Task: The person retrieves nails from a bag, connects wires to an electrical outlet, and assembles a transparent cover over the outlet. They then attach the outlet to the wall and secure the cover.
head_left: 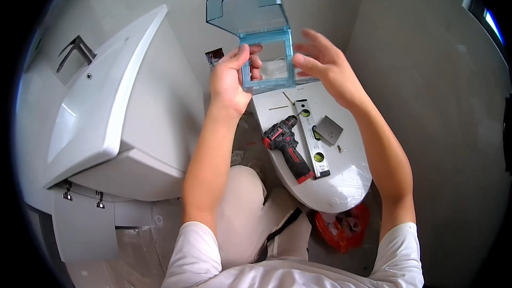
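Note:
A clear blue plastic switch cover box [266,36] with a square frame is held up above the toilet lid, its hinged lid [248,8] raised. My left hand [232,77] grips the frame's left side, thumb in front and fingertips showing through the opening. At the right side of the frame, my right hand [325,64] has its fingers spread. Its thumb tip is at the frame's edge; whether it touches I cannot tell. Below lie a black and red cordless drill [288,146], a spirit level [312,138] and a square grey plate [329,130].
The tools lie on a white toilet lid [341,186] with film on it. To the left is a white washbasin [106,85] with a grey tap [77,53] above a cabinet [160,101] whose door hangs open. A red plastic bag [346,229] sits on the floor; walls stand close behind and right.

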The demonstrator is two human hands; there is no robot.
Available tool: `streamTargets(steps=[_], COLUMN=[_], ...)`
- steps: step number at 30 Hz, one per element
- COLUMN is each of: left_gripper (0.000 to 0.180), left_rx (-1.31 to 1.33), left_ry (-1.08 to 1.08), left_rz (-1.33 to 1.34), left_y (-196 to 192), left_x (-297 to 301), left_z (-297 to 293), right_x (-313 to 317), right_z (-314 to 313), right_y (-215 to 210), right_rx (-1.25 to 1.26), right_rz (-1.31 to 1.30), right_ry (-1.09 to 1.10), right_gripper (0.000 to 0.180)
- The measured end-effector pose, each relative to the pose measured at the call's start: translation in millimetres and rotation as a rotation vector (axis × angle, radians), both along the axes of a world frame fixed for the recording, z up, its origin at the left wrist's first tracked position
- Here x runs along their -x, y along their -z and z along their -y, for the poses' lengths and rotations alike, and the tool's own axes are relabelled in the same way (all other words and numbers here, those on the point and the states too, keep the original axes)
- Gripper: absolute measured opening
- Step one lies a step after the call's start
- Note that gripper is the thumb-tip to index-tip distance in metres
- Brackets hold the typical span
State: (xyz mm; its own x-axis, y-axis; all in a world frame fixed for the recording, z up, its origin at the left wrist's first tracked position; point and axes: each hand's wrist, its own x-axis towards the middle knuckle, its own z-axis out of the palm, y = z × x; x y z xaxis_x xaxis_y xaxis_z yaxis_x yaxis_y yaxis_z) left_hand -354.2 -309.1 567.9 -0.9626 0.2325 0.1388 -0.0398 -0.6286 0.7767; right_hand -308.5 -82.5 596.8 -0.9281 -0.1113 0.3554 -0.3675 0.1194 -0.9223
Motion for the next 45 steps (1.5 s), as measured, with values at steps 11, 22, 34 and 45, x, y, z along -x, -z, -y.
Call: streamTargets(steps=[11,22,34,45], left_gripper=[0.046,0.048,0.034,0.028], left_rx=[0.426,0.29,0.278,0.306], left_ry=[-0.276,-0.203,-1.027,-1.146], left_rz=[-0.333,-0.195,-0.207,-0.291], left_y=[28.6,148.5,302.1,258.5], left_x=[104.9,193.1,205.5,163.0], left_z=[-23.6,17.0,97.7,89.1], right_x=[123.4,231.0,326.6,328.0], right_z=[16.3,30.7,115.4,140.9], right_y=[62.0,144.8,192.5,222.8], right_rx=[0.265,0.175,-0.669,-0.682], right_rz=[0.195,0.372,-0.007,-0.508], right_ry=[-0.136,-0.332,-0.417,-0.487], right_gripper=[0.033,0.033,0.032,0.024])
